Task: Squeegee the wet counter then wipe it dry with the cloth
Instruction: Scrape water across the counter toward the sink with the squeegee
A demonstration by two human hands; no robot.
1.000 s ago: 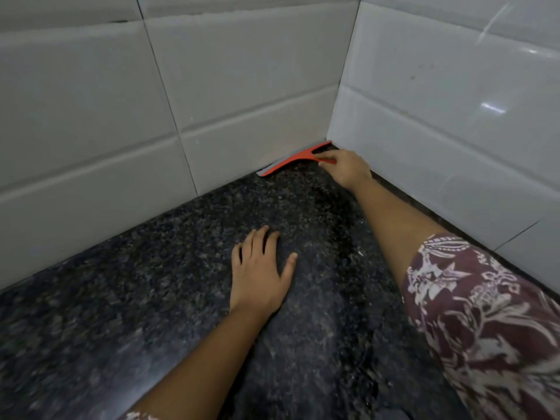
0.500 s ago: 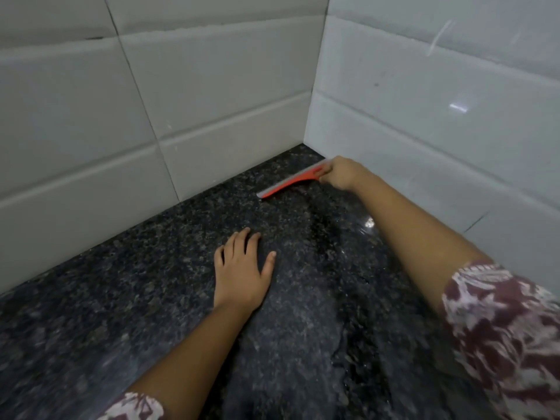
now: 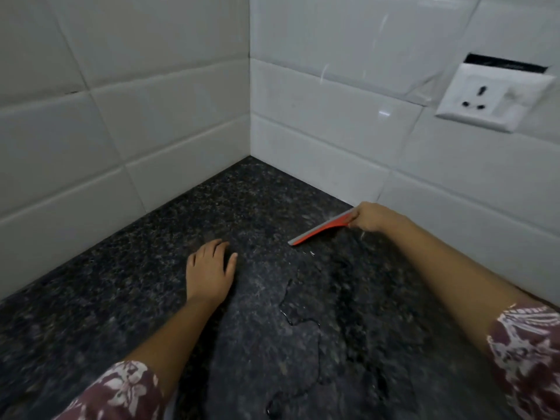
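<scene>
An orange squeegee (image 3: 321, 228) with a grey blade lies edge-down on the dark speckled granite counter (image 3: 127, 298), close to the right wall. My right hand (image 3: 371, 218) is shut on its handle end. My left hand (image 3: 210, 271) rests flat on the counter, fingers slightly apart, left of the squeegee and holding nothing. A film of water (image 3: 303, 322) with a visible edge spreads on the counter in front of the blade, toward me. No cloth is in view.
White tiled walls (image 3: 169, 122) meet in a corner behind the counter. A white wall socket (image 3: 491, 98) sits on the right wall above my right arm. Both patterned maroon sleeves show at the bottom edge.
My right hand has dragged the squeegee out of the back corner toward me along the right wall. The left hand stays flat on the counter. The view has swung, bringing the socket in.
</scene>
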